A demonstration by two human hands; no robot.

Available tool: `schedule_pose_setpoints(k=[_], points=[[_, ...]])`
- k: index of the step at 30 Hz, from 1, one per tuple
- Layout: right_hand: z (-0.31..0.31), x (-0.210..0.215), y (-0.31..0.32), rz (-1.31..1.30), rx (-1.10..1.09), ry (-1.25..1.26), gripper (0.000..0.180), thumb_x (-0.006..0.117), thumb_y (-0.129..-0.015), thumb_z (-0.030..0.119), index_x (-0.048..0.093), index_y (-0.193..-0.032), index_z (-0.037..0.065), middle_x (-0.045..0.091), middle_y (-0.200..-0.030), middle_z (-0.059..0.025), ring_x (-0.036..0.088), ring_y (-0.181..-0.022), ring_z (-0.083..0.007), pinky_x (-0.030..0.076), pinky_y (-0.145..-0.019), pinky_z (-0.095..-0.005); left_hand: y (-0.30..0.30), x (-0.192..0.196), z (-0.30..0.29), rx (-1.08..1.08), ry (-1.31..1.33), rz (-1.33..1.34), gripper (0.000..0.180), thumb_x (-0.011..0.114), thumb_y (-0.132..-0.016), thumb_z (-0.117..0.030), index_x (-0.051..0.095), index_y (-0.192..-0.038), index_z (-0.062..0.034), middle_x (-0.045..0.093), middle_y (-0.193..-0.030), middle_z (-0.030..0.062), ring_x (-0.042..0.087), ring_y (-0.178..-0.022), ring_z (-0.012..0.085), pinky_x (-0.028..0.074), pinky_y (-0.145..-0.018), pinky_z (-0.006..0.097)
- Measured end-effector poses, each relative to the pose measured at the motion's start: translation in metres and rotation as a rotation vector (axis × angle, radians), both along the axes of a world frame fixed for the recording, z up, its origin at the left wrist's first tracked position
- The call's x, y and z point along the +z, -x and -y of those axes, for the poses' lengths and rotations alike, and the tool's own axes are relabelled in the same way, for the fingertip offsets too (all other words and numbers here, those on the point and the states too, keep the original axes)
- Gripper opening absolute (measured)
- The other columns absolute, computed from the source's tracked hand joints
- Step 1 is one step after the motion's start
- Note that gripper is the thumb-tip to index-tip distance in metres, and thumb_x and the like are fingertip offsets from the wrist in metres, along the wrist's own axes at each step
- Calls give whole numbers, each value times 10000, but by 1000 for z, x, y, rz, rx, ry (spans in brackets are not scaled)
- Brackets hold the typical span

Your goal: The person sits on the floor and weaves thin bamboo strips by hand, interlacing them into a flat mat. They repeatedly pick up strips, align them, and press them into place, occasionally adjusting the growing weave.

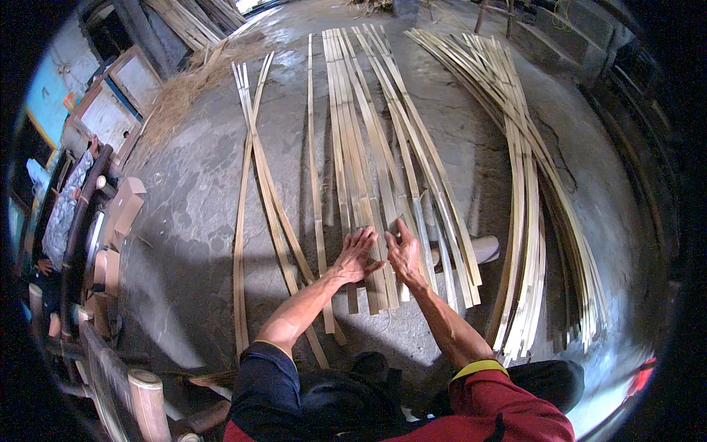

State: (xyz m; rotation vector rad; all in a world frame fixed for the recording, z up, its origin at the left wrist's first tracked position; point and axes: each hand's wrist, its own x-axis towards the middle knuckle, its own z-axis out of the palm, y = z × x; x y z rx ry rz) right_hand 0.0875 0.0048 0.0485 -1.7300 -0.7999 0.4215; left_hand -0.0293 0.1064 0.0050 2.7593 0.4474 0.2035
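— On the grey concrete floor, what lies under the hands?

— Long, flat bamboo strips, pale and smooth, laid side by side in a close row that runs away from the person. Both hands rest on their near ends.

— How are the hands set?

— The left hand lies palm down with its fingers spread flat across several strips, gripping nothing. The right hand is open too, turned on edge, its fingers pressed against a strip just beside the left hand.

— What else is around?

— Two crossed slats and a single thin one lie to the left. A thick curved bundle of splints fans out on the right. A short pale cylinder lies crosswise beneath the strips. The concrete is rough, cracked and mottled. Dry straw is heaped far left.
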Motion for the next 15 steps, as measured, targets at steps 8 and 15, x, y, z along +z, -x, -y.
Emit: schedule_pose_setpoints(k=[8, 15], points=[[-29, 9, 17, -216, 133, 20, 497, 509, -791, 168, 321, -1220, 5, 474, -553, -34, 431, -413, -89, 368, -357, -251, 7, -15, -24, 430, 41, 348, 578, 477, -745, -333, 321, -1178, 17, 353, -1195, 230, 308, -1131, 359, 203, -950, 441], [-54, -12, 41, -623, 240, 51, 495, 489, -800, 94, 284, -1242, 10, 469, -584, -31, 436, -429, -98, 372, -361, -249, 29, -44, -41, 750, -102, 225, 629, 582, -652, -200, 317, -1181, 15, 325, -1201, 233, 297, -1104, 397, 221, -928, 457]])
